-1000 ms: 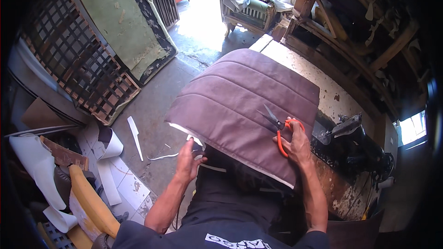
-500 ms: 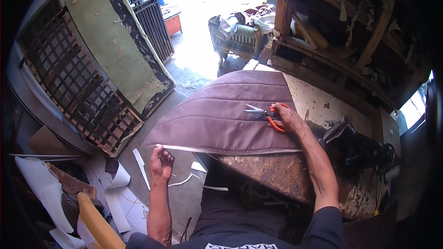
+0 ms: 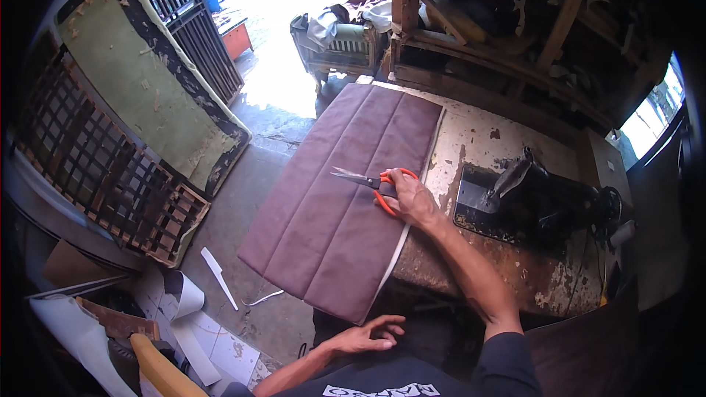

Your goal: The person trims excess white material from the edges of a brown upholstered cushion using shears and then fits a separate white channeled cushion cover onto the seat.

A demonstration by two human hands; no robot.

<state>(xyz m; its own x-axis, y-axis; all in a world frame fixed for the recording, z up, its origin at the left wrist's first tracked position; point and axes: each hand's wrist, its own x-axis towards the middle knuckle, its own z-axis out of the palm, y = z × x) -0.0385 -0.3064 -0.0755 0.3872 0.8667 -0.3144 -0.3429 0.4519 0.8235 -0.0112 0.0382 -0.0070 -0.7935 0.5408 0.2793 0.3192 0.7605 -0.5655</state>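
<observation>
A big wooden frame point(image 3: 507, 51) stands at the far right, behind the worn surface point(image 3: 478, 132) with its flaking pale finish. At the left, a green panel with a black border point(image 3: 140, 73) leans beside a webbed frame point(image 3: 95, 154). The maroon padded panel point(image 3: 316, 228) lies partly on the surface — its left side and near end jut out past the edge, over the floor — with seams running lengthwise and a white strip along its right edge. Right of it, a black sewing machine point(image 3: 544, 202) sits on the surface. The right hand point(image 3: 415, 202) is over the panel, its fingers wrapped round the orange handles of the scissors point(image 3: 375, 182), blades pointing left. The left hand point(image 3: 371, 336) is just beside the panel's near corner, fingers loosely curled and holding nothing; whether they touch it, I cannot tell.
</observation>
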